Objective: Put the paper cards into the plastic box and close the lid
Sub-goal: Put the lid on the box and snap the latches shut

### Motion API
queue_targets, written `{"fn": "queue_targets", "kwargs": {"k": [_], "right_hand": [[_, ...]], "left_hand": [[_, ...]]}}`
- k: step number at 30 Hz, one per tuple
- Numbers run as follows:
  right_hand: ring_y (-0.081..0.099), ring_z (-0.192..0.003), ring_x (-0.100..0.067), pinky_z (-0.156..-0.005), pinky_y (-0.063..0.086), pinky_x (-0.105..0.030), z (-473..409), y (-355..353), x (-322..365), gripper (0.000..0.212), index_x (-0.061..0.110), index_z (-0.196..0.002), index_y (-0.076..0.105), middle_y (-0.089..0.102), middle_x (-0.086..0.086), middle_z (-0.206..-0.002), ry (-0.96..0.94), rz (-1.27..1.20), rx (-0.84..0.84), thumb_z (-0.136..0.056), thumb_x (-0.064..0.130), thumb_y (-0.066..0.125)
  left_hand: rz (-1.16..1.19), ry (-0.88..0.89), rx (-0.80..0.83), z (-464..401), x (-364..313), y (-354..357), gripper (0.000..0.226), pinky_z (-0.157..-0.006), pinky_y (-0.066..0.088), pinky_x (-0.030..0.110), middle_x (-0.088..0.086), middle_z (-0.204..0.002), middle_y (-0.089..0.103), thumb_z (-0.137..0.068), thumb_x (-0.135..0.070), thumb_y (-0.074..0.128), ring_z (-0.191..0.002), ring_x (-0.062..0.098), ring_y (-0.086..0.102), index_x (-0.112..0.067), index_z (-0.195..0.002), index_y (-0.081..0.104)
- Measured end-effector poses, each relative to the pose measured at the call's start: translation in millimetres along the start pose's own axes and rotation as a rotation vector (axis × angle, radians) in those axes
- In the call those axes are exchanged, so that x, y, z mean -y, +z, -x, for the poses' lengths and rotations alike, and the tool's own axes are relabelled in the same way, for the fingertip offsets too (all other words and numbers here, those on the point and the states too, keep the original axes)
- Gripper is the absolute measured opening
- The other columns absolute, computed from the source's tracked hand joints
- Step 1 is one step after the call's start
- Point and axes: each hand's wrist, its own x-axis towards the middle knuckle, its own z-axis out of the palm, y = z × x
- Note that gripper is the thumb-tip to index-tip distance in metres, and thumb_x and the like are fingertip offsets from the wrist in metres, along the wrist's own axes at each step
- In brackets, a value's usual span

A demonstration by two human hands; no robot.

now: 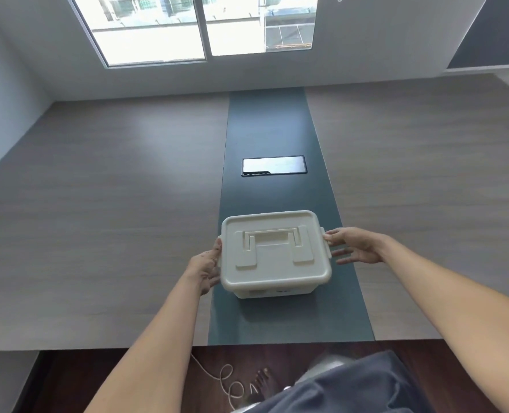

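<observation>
A: Where was the left hand [207, 268]?
B: Pressed flat against the left side of the plastic box [275, 253], fingers released. The box sat lidded on the bench's [98, 222] dark strip.
A: And the right hand [356, 245]?
B: Fingers spread, touching the right latch [326, 241].

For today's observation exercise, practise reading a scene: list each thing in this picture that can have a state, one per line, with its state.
plastic box: upright on the table's dark strip, closed.
lid: on the box, seated flat.
carry handle: folded down flat on the lid.
side latches: cannot tell whether snapped shut.
left hand: against the box's left side, fingers open.
right hand: fingers spread, fingertips at the right latch.
paper cards: none visible.
</observation>
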Motion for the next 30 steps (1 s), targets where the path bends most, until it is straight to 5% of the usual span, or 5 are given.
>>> {"fn": "queue_targets", "kwargs": {"k": [4,14,18,24,30], "right_hand": [[0.066,-0.094,-0.025,-0.092,0.053,-0.041,1.9,8.9,-4.7,0.022,0.015,-0.109,0.062,0.065,-0.008,-0.106,0.038,-0.144,0.076,-0.1,0.032,0.051],[0.068,-0.074,-0.02,-0.071,0.056,-0.03,-1.0,9.8,-6.7,0.033,0.001,-0.121,0.064,0.072,-0.008,-0.094,-0.209,-0.104,-0.168,-0.096,0.022,0.064],[0.07,-0.071,-0.016,-0.065,0.056,-0.026,-1.9,11.5,-9.1,0.03,0.002,-0.118,0.067,0.074,-0.006,-0.091,-0.233,-0.125,-0.188,-0.095,0.021,0.065],[0.072,-0.068,-0.017,-0.061,0.06,-0.025,-0.1,12.8,-8.1,0.031,-0.005,-0.115,0.069,0.075,-0.011,-0.092,-0.29,-0.177,-0.241,-0.09,0.014,0.07],[0.073,-0.064,-0.015,-0.062,0.062,-0.027,0.2,15.1,-2.4,0.032,-0.007,-0.114,0.07,0.075,-0.013,-0.091,-0.3,-0.196,-0.279,-0.087,0.009,0.074]], "left_hand": [[-0.007,-0.029,0.011,-1.4,-4.2,0.5,0.039,-0.042,0.053,0.025,-0.006,-0.057,0.07,-0.081,-0.052,0.067,-0.037,0.009,0.061,-0.015,-0.094,0.066],[0.272,-0.248,0.117,-9.5,-2.6,-1.7,0.04,-0.053,0.061,0.037,0.002,-0.067,0.072,-0.078,-0.052,0.071,-0.051,0.017,0.071,-0.012,-0.083,0.067],[0.328,-0.335,0.194,-9.7,2.5,-6.0,0.054,-0.039,0.053,0.027,-0.002,-0.047,0.064,-0.075,-0.055,0.07,-0.037,0.013,0.062,-0.009,-0.047,0.066],[0.201,-0.096,0.112,-7.5,-11.4,-6.0,0.023,-0.058,0.06,0.037,0.015,-0.104,0.072,-0.089,-0.021,0.067,-0.062,0.02,0.073,-0.003,-0.104,0.067],[-0.14,0.071,-0.025,-12.0,-38.0,2.9,0.031,-0.081,0.056,0.042,0.025,-0.109,0.067,-0.089,0.006,0.061,-0.085,0.03,0.065,0.01,-0.12,0.061]]}}
